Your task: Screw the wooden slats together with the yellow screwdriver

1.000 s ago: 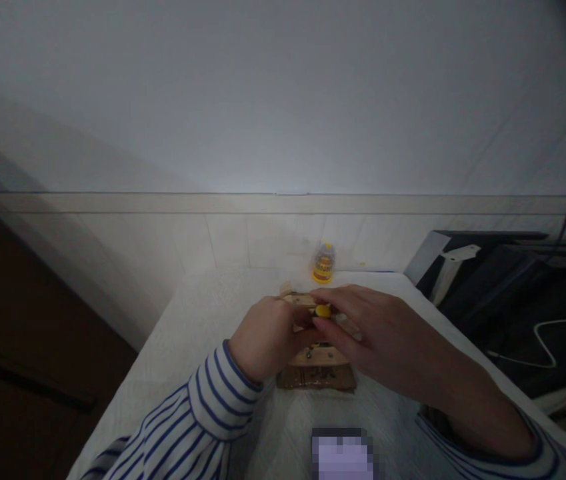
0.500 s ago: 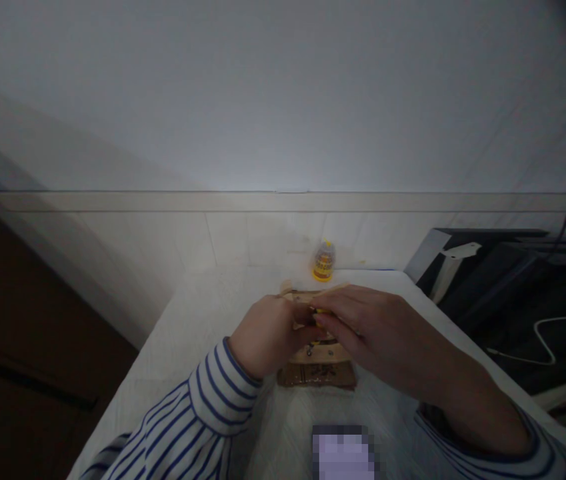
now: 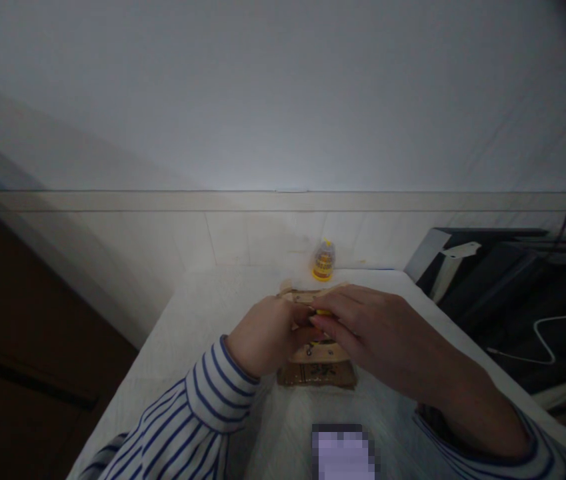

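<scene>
My left hand (image 3: pixel 267 333) and my right hand (image 3: pixel 370 327) meet over a tan, wood-coloured piece (image 3: pixel 323 352) with small dark marks or fittings on it. Between my right thumb and fingers shows the yellow end of a small screwdriver (image 3: pixel 323 312), mostly hidden. My left thumb and forefinger are pinched together close beside it; what they grip is covered. Under the tan piece lies a flat brown packet (image 3: pixel 317 375) with dark lettering, its near edge showing. Behind the hands stands a clear domed case with a yellow base (image 3: pixel 323 267), with small items inside.
A white cover lies over the table (image 3: pixel 203 307), which meets a pale wall. Near the front edge is a phone-like thing (image 3: pixel 343 457), its screen blurred out. Dark flat panels (image 3: pixel 493 287) and a white cable (image 3: pixel 537 333) are at the right; a brown wooden surface (image 3: pixel 27 320) is at the left.
Both hands stay in the same place. My right fingers have shifted slightly around the yellow end, and my left wrist has moved a little to the left.
</scene>
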`<state>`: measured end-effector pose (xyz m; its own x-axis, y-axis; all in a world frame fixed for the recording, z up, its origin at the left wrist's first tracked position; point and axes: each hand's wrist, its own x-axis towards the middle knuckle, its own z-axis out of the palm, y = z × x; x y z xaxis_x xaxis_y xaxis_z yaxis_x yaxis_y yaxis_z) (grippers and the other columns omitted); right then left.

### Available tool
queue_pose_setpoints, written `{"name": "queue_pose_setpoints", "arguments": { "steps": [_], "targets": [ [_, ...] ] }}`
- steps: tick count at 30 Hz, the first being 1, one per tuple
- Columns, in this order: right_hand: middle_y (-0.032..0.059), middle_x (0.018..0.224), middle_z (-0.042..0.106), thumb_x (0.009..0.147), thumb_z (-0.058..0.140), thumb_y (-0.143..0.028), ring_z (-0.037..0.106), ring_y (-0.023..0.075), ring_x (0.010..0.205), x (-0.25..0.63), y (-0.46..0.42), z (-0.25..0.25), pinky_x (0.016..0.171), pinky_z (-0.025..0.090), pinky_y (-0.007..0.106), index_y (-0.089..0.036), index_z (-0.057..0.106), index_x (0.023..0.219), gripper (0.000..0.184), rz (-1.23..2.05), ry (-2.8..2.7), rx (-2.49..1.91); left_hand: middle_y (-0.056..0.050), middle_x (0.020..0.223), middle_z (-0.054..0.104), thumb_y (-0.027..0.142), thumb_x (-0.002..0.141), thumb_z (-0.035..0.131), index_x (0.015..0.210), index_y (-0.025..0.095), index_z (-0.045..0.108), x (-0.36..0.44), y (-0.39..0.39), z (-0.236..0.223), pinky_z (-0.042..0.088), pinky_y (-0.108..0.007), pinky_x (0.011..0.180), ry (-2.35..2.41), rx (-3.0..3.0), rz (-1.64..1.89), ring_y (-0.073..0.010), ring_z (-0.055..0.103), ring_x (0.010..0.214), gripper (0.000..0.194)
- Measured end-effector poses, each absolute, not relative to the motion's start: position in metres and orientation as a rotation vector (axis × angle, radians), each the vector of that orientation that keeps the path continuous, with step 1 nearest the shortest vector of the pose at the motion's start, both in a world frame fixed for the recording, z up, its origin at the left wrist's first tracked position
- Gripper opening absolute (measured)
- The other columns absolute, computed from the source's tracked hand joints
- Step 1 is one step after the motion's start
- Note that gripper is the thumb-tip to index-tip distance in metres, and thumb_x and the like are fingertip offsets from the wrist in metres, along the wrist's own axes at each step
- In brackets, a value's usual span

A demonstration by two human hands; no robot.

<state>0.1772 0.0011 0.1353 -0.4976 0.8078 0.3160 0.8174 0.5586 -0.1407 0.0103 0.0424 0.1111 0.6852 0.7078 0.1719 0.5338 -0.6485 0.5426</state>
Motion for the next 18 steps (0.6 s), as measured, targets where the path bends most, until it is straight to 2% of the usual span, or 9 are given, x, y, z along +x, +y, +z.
{"name": "queue_pose_setpoints", "arguments": {
  "steps": [18],
  "targets": [
    [0.0063,0.091,0.066,0.087,0.048,-0.023,0.061,0.0204,0.086,0.1751,0.0013,0.1335,0.075,0.050,0.037,-0.017,0.062,0.093,0.017,-0.099,-2.436,-1.315,-0.003,0.076,0.071,0.031,0.079,0.061,0.080,0.020,0.071,0.0120,0.0399,0.1121,0.044,-0.027,0.064,1.108,2.496,0.527,-0.0181,0.063,0.069,0.015]
  ]
}}
